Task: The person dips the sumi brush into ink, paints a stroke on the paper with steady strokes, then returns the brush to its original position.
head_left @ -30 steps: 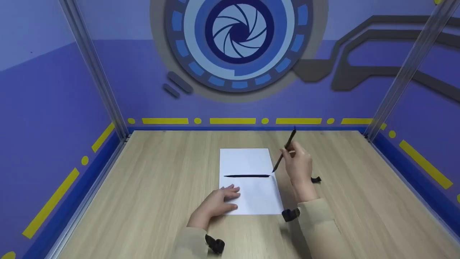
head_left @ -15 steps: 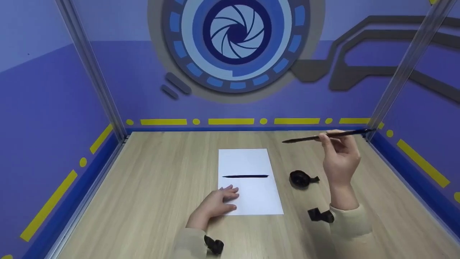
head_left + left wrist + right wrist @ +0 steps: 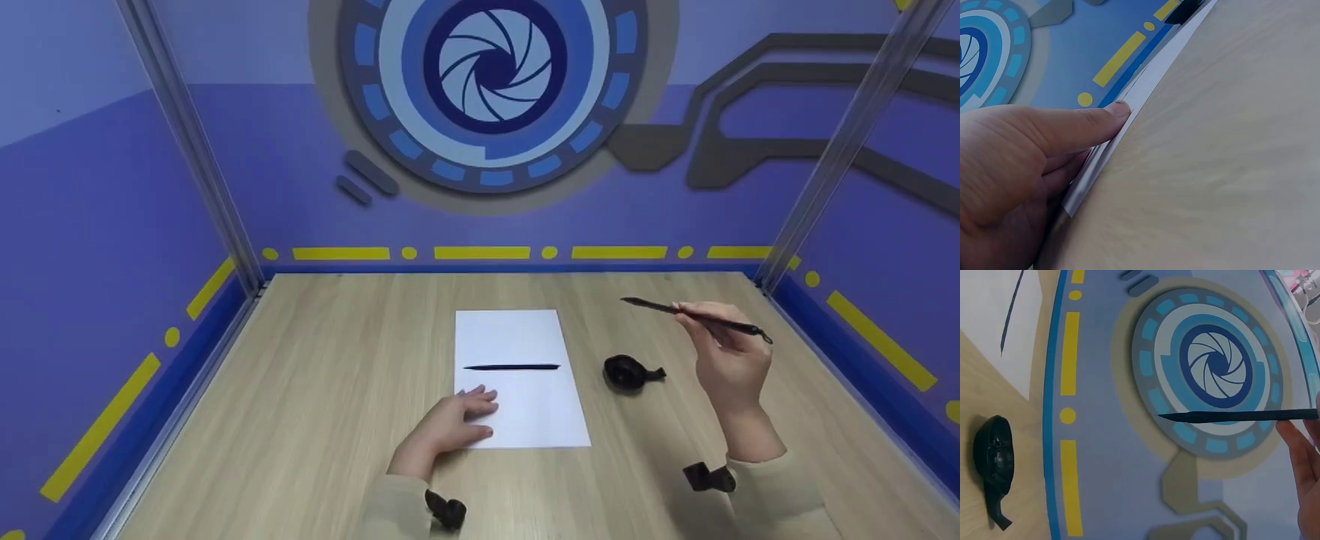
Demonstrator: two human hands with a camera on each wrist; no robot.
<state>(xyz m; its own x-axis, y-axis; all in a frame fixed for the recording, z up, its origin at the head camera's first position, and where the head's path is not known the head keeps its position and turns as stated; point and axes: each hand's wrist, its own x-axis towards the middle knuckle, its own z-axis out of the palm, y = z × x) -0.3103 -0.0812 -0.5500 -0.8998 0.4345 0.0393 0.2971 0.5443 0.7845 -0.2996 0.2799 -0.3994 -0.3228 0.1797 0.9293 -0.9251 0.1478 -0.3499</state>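
Observation:
A white sheet of paper [image 3: 517, 334] lies on the wooden table, crossed by one horizontal black brush stroke [image 3: 513, 367]. My left hand [image 3: 448, 424] rests on the paper's lower left edge with its fingers extended. Between thumb and fingers, my right hand [image 3: 733, 360] holds a thin black brush [image 3: 652, 304] in the air, right of the paper. The brush's dark pointed tip faces left, and a small loop shows at its other end. On the table between paper and right hand sits a small black dish [image 3: 624, 373] with a short handle; in the right wrist view the dish [image 3: 995, 453] looks hollow.
The light wooden table [image 3: 337, 375] is enclosed by blue printed wall panels [image 3: 360, 165] at the back and sides. Metal posts [image 3: 199, 150] stand at the corners. Black camera mounts [image 3: 446, 511] are strapped to both wrists.
My right hand has moved from the paper's right edge rightward, carrying the brush, which has swung from upright to nearly level. The black dish has come into view. My left hand stays put.

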